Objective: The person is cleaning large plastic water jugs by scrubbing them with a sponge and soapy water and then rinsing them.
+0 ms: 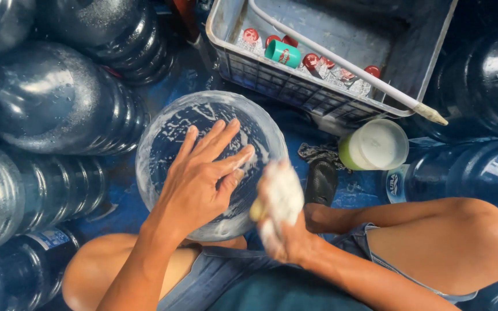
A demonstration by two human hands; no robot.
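Amid blue jugs [47, 98], left hand [200, 178] flat — fingers spread — on soapy bottle [162, 144]; right hand [280, 222] clutches sponge [256, 210].

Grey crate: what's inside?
Inside the grey crate: red caps, a teal cylinder, and a white pipe lying across. The wall hides what lies under them.

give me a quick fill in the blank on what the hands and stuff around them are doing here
1. The left hand lies flat on the soapy base of a large water ____.
2. The right hand is covered in white ____.
3. The grey crate holds small caps, mostly ____ in colour.
4. Across the crate lies a white ____.

Missing words: bottle; foam; red; pipe
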